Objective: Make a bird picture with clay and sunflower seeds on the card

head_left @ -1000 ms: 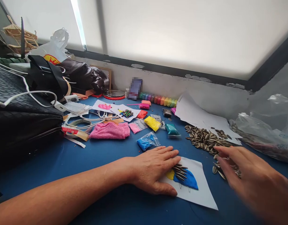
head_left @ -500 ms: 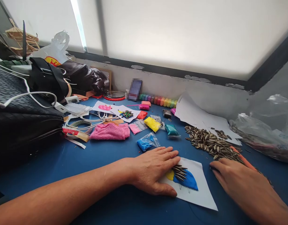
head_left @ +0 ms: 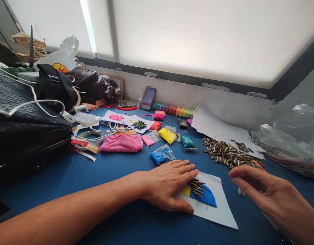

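My left hand (head_left: 172, 185) lies flat with fingers spread on a white sheet of paper (head_left: 220, 212), covering its left part. On the sheet is a picture with a blue clay shape (head_left: 209, 196), a yellow clay patch (head_left: 187, 190) and several sunflower seeds (head_left: 197, 187) set in rows. My right hand (head_left: 277, 194) hovers right of the sheet, thumb and forefinger a little apart, nothing visible between them. Just below its thumb is a single sunflower seed (head_left: 241, 192). Beyond that hand lies a heap of sunflower seeds (head_left: 225, 153).
Bags of blue clay (head_left: 160, 154), yellow clay (head_left: 167, 135) and teal clay (head_left: 189, 143) lie ahead. A pink cloth (head_left: 121, 143) and black bag (head_left: 29, 136) are left. White papers (head_left: 210, 122) and a clear plastic bag (head_left: 287, 146) sit right.
My right hand has lifted from the table beside the seed heap, and its thumb and forefinger have parted. A seed now shows below it. My left hand has stayed on the sheet.
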Action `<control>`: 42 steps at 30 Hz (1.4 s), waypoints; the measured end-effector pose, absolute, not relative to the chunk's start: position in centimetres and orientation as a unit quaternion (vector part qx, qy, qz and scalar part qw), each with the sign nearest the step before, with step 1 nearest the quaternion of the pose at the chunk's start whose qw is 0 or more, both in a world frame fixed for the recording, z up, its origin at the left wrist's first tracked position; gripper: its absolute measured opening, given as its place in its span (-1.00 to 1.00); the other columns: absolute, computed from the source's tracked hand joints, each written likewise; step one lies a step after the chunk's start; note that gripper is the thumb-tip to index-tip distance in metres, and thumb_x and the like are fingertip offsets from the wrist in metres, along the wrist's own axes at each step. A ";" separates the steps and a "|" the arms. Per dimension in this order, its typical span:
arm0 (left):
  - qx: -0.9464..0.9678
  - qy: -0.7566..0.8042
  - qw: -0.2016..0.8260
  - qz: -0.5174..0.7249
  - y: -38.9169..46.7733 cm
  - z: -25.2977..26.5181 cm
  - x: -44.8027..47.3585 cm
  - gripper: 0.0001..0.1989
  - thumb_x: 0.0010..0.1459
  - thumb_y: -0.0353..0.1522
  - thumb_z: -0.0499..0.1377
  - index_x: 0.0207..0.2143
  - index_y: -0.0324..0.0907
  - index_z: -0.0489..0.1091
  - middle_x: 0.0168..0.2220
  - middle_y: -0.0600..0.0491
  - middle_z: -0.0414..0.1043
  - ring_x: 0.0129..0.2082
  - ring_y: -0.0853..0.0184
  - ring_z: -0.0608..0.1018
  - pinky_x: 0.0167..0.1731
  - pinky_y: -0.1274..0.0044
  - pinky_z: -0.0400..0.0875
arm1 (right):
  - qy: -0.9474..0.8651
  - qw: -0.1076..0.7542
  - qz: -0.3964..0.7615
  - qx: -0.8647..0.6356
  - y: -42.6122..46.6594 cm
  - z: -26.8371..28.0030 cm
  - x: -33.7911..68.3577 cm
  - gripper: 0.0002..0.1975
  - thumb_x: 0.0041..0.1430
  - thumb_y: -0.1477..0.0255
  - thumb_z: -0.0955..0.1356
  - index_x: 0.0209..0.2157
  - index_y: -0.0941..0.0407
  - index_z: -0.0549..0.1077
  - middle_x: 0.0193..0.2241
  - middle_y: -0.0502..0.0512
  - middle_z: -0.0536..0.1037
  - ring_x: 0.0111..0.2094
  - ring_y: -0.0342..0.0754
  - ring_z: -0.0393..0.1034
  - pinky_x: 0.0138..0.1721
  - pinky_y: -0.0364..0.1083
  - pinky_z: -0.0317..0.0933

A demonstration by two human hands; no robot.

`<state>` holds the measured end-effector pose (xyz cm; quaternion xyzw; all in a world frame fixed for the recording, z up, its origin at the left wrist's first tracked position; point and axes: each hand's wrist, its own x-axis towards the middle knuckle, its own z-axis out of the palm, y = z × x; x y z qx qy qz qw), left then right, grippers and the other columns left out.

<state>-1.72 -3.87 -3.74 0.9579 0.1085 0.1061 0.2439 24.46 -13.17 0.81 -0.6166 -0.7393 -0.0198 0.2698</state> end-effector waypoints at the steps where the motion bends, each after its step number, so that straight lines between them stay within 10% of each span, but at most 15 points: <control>1: 0.958 0.110 0.244 0.106 -3.9 -3.7 -1.7 -0.12 0.18 0.01 0.16 0.36 -0.31 -0.03 0.38 -0.22 -0.09 0.39 0.04 -0.04 0.34 0.25 -0.13 | -0.751 0.274 0.028 -0.600 -13.3 0.9 24.1 -0.77 0.23 0.19 0.32 -0.33 -0.01 0.55 -0.44 -0.02 0.66 -0.48 -0.06 0.58 -0.58 -0.23 0.38; 6: 0.958 0.107 0.241 0.112 -3.9 -3.8 -1.7 -0.13 0.19 -0.01 0.17 0.35 -0.34 -0.02 0.37 -0.24 -0.07 0.39 0.04 -0.03 0.34 0.27 -0.14 | -0.773 0.283 0.163 -0.544 -14.1 0.9 21.6 -0.81 0.21 0.28 0.36 -0.29 0.06 0.58 -0.39 0.04 0.67 -0.42 -0.04 0.60 -0.43 -0.24 0.46; 42: 0.963 0.111 0.222 0.107 -3.9 -4.1 -1.7 -0.12 0.19 -0.02 0.19 0.35 -0.36 -0.02 0.37 -0.26 -0.07 0.39 0.02 -0.04 0.34 0.28 -0.16 | -0.860 0.217 -0.108 -0.449 -15.3 -2.7 19.1 -0.83 0.31 0.56 0.24 -0.19 0.06 0.41 -0.40 0.00 0.54 -0.45 -0.19 0.48 -0.40 -0.25 0.30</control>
